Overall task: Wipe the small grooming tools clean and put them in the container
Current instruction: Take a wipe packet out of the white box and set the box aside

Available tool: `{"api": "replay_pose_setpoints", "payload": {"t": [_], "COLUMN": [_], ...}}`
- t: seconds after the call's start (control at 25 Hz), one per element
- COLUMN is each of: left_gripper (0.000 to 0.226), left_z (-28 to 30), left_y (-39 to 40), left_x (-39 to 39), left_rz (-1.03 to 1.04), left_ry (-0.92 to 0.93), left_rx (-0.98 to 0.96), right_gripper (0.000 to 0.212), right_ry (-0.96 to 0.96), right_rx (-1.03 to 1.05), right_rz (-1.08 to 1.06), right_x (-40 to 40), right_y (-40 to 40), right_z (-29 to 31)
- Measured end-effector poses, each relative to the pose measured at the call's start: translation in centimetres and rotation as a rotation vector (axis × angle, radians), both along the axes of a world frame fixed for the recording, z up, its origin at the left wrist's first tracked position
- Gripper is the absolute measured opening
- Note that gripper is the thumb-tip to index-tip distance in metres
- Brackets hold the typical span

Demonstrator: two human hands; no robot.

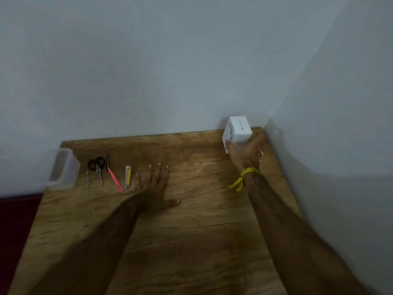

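Nothing wiped yet: my right hand (244, 150) grips the white box (237, 130), maybe wipes, at two o'clock; left hand (156, 184) lies spread flat. Tools (106, 172) wait beside the container (62, 169) at ten o'clock.

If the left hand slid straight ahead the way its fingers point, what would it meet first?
Probably nothing on the table: the left hand lies flat, pointing at the wall, and the nail clipper sits just left of that line.
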State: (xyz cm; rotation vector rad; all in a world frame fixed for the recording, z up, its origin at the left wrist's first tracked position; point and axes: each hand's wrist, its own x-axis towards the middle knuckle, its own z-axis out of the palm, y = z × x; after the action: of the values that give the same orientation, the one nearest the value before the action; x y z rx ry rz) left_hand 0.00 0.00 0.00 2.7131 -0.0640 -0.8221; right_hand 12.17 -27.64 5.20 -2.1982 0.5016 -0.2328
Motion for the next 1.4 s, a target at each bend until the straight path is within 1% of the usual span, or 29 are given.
{"api": "replay_pose_setpoints", "payload": {"t": [0.08, 0.2, 0.28, 0.4, 0.6, 0.68, 0.76, 0.84, 0.92, 0.96, 1.04, 1.08, 1.12, 1.2, 1.28, 1.4], "left_gripper": [0.126, 0.128, 0.124, 0.121, 0.137, 0.138, 0.134, 0.131, 0.128, 0.121, 0.095, 0.086, 0.081, 0.081, 0.084, 0.084], "left_z": [0.2, 0.5, 0.7, 0.5, 1.1, 1.8, 2.3, 3.2, 4.1, 4.2, 3.7, 3.4, 3.0, 2.1, 1.6, 1.8], "left_y": [-0.3, -0.4, -0.7, -0.7, -0.5, -0.7, -1.2, -1.9, -2.2, -2.3, -2.3, -2.2, -1.8, -0.7, 0.2, 1.5], "left_x": [0.2, 0.2, 0.0, 0.0, 0.2, -0.6, -2.1, -4.9, -7.8, -8.9, -10.4, -11.1, -11.8, -12.8, -13.5, -13.6], "left_rz": [-0.008, 0.025, 0.014, 0.027, 0.049, 0.105, 0.251, 0.353, 0.343, 0.346, 0.427, 0.488, 0.546, 0.607, 0.608, 0.542], "left_ry": [-0.042, -0.009, -0.002, -0.012, -0.019, -0.038, -0.100, -0.225, -0.382, -0.437, -0.495, -0.507, -0.512, -0.513, -0.502, -0.493], "left_rx": [0.008, 0.018, 0.046, 0.045, -0.007, -0.131, -0.377, -0.587, -0.702, -0.777, -0.914, -0.936, -0.931, -0.904, -0.897, -0.894], "right_gripper": [0.108, 0.084, 0.074, 0.070, 0.066, 0.062, 0.059, 0.058, 0.058, 0.060, 0.066, 0.069, 0.070, 0.067, 0.058, 0.048], "right_ry": [-0.022, -0.071, -0.099, -0.131, -0.102, -0.086, -0.068, -0.065, -0.056, -0.038, -0.001, 0.016, 0.032, 0.038, 0.029, 0.079], "right_rx": [0.023, 0.058, 0.056, 0.066, 0.151, 0.188, 0.189, 0.186, 0.185, 0.179, 0.151, 0.126, 0.104, 0.074, 0.047, 0.019], "right_rz": [-0.010, -0.005, 0.000, 0.016, 0.134, 0.202, 0.255, 0.299, 0.343, 0.369, 0.431, 0.461, 0.488, 0.547, 0.604, 0.682], "right_x": [1.9, 3.8, 3.6, 2.2, -3.6, -7.1, -10.4, -13.9, -16.9, -18.2, -20.1, -20.7, -21.4, -22.3, -22.3, -21.2], "right_y": [-0.1, 0.1, 0.2, 0.6, 3.1, 4.2, 5.2, 6.8, 9.0, 10.0, 11.6, 12.2, 12.9, 13.8, 14.2, 14.1], "right_z": [0.4, 0.3, -0.1, -0.2, 0.6, 1.0, 1.3, 1.4, 1.7, 1.9, 1.9, 1.8, 1.9, 2.2, 2.7, 3.9]}}
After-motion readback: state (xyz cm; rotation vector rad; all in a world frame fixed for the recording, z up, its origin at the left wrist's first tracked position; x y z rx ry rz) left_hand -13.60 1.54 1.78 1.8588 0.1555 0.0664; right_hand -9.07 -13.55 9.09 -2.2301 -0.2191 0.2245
